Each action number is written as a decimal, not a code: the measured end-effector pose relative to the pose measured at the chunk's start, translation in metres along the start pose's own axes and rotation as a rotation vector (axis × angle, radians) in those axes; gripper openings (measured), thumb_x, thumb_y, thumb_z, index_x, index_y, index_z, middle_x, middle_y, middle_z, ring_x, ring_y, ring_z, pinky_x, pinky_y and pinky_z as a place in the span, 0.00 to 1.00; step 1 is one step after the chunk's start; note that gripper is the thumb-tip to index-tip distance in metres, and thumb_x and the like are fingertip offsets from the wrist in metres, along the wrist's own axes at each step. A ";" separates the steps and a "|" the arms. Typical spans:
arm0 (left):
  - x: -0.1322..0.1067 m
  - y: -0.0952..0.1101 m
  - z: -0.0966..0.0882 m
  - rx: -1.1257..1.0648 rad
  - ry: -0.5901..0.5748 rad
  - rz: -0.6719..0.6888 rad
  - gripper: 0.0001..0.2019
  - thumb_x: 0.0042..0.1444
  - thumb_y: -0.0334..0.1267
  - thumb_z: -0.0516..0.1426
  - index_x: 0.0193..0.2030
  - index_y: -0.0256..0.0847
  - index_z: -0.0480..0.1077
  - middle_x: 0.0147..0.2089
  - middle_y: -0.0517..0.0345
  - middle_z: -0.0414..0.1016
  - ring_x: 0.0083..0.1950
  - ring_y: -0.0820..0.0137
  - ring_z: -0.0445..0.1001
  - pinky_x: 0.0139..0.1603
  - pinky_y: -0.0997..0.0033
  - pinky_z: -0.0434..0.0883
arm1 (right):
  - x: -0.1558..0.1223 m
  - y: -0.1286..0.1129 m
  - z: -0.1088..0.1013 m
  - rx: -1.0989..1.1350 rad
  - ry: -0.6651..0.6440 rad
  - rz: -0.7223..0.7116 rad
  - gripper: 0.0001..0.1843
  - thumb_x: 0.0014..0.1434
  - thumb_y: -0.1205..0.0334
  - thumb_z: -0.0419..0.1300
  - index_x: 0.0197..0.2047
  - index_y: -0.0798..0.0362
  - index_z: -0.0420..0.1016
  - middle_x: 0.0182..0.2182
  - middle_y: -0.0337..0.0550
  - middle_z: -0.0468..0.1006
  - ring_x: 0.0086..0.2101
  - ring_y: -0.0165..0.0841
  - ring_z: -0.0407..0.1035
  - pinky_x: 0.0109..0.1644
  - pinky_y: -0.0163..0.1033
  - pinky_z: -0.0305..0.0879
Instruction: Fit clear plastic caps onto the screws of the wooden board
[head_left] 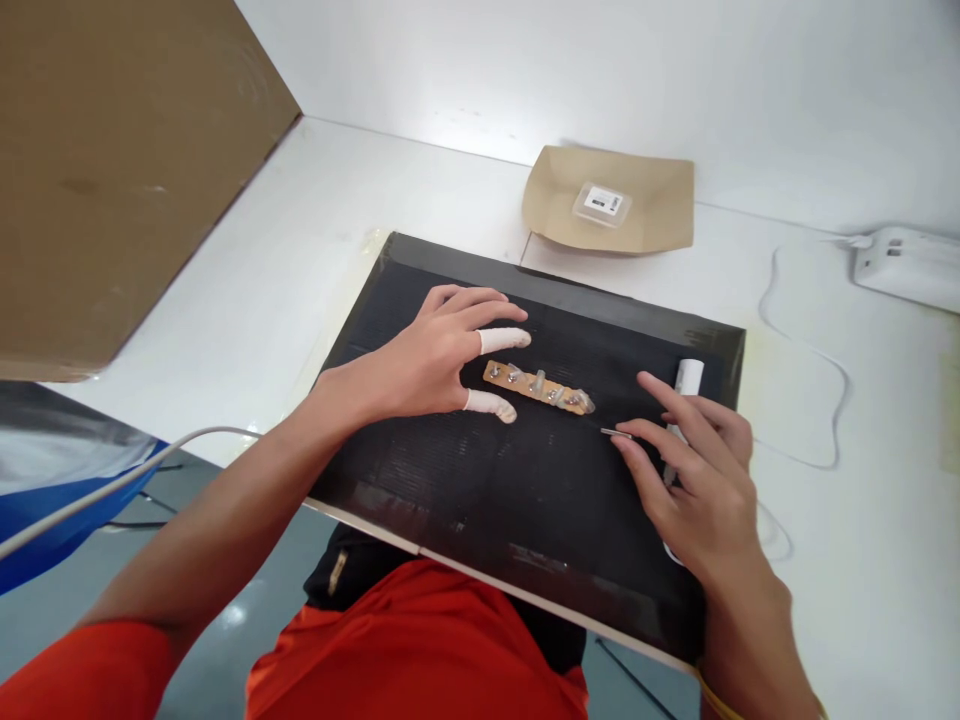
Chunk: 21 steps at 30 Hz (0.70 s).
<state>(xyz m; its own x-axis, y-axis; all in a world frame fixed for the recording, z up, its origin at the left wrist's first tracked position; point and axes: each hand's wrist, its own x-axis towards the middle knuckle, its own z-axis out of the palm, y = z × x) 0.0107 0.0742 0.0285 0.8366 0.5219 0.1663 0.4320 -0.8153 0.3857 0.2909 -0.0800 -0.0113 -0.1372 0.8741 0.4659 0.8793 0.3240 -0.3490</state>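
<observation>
one narrow tan circuit strip [535, 387], studded with small metal parts, is seen lying mid-mat on a black ribbed work mat [465, 490]. it is bracketed by the left hand [427, 362], spread open, two fingers in white cots [501, 340]. a thin metal pin [616, 433] is touched by the loosely open right hand [701, 485], over one white tube [686, 382]. bare mat is left toward the near edge.

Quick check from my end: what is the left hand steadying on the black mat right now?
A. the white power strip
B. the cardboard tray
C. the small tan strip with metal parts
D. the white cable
C: the left hand brackets the small tan strip with two white-capped fingers on the black mat.
</observation>
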 end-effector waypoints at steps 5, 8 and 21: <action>0.006 -0.004 0.004 -0.037 -0.076 -0.012 0.32 0.52 0.59 0.70 0.58 0.42 0.77 0.70 0.41 0.71 0.73 0.46 0.64 0.71 0.45 0.55 | 0.001 0.000 -0.001 -0.004 0.000 -0.006 0.11 0.61 0.70 0.69 0.46 0.51 0.78 0.63 0.51 0.76 0.51 0.45 0.71 0.57 0.56 0.71; 0.009 -0.005 0.006 -0.059 -0.126 0.001 0.15 0.60 0.47 0.68 0.50 0.43 0.80 0.67 0.46 0.75 0.71 0.52 0.68 0.72 0.47 0.53 | 0.001 0.000 -0.001 0.000 0.007 -0.017 0.11 0.60 0.71 0.69 0.46 0.51 0.78 0.62 0.52 0.76 0.52 0.45 0.71 0.57 0.55 0.71; 0.006 -0.003 0.003 -0.065 -0.072 0.029 0.06 0.64 0.39 0.64 0.46 0.46 0.81 0.60 0.54 0.81 0.66 0.59 0.74 0.71 0.51 0.52 | 0.001 -0.001 -0.001 0.004 0.010 -0.017 0.11 0.61 0.71 0.69 0.46 0.50 0.78 0.63 0.51 0.76 0.51 0.46 0.72 0.57 0.56 0.71</action>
<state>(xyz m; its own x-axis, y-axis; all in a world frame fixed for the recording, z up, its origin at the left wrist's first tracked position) 0.0155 0.0794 0.0254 0.8717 0.4768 0.1135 0.3862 -0.8107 0.4400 0.2902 -0.0793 -0.0097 -0.1470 0.8649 0.4799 0.8752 0.3399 -0.3443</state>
